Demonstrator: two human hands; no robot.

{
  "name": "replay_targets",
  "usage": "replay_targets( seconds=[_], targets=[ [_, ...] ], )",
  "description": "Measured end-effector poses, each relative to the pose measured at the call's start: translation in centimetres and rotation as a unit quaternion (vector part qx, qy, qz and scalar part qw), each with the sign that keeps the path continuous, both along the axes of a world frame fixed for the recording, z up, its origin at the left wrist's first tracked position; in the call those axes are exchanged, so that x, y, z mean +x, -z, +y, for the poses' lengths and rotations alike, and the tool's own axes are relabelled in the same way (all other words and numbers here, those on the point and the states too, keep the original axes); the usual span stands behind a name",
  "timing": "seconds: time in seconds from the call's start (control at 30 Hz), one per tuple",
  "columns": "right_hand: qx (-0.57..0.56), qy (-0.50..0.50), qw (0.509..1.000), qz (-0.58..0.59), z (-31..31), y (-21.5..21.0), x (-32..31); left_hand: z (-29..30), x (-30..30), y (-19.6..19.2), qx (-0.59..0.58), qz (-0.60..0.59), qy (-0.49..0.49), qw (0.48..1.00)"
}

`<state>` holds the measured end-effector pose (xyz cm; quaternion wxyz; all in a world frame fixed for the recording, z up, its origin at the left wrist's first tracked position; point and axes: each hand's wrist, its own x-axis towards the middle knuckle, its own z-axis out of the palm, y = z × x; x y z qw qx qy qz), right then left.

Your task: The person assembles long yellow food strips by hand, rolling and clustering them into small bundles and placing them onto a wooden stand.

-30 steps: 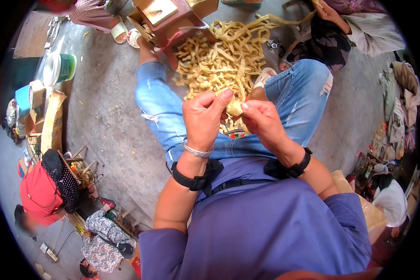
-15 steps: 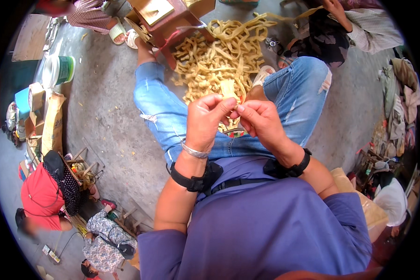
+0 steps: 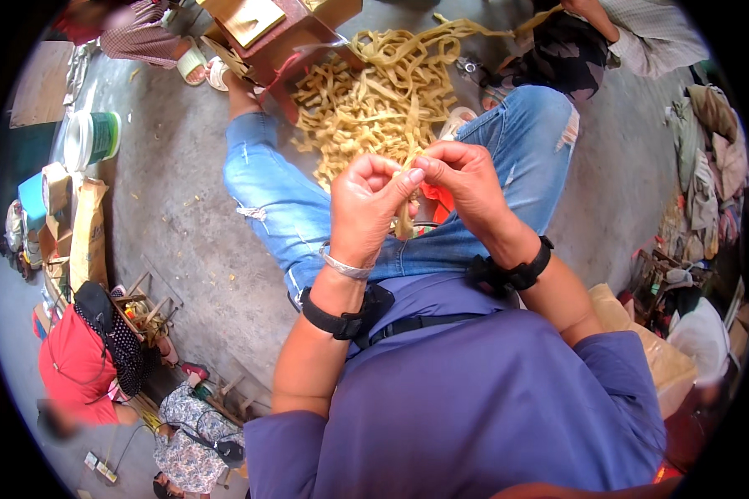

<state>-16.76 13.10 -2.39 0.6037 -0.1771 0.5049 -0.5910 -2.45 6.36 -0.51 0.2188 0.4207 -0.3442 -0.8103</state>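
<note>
Both hands, left (image 3: 366, 208) and right (image 3: 466, 187), pinched with fingers closed on one tan strip (image 3: 404, 218) above the lap; large strip pile (image 3: 366, 100) on floor left unworked.

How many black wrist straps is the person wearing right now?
2: one black strap on the left forearm, below a silver bangle; one black strap on the right wrist. Both hands meet on a tan strip. None seems hidden.

Brown cardboard boxes (image 3: 262, 25) top, tan sack (image 3: 87, 233) left
</note>
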Motion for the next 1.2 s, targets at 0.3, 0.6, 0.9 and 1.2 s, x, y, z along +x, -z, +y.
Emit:
replay_targets(
  seconds=[0.3, 0.6, 0.9, 1.2],
  targets=[
    [0.021, 0.038, 0.999, 0.030, -0.8, 0.4, -0.7, 0.5, 0.6, -0.4, 0.037, -0.056, 0.052, 0.996],
    [0.000, -0.036, 0.999, -0.023, 0.5, 0.0, 3.2, 0.2, -0.2, 0.7, -0.118, -0.098, -0.107, 0.982],
    [0.058, -0.106, 0.988, -0.093, 1.6, -0.5, 2.5, -1.1, 0.8, 1.5, -0.034, -0.072, -0.032, 0.996],
    [0.077, -0.129, 0.978, -0.143, 1.7, -0.8, 2.9, -3.6, 1.5, 1.5, 0.010, -0.090, 0.034, 0.995]
  ],
)
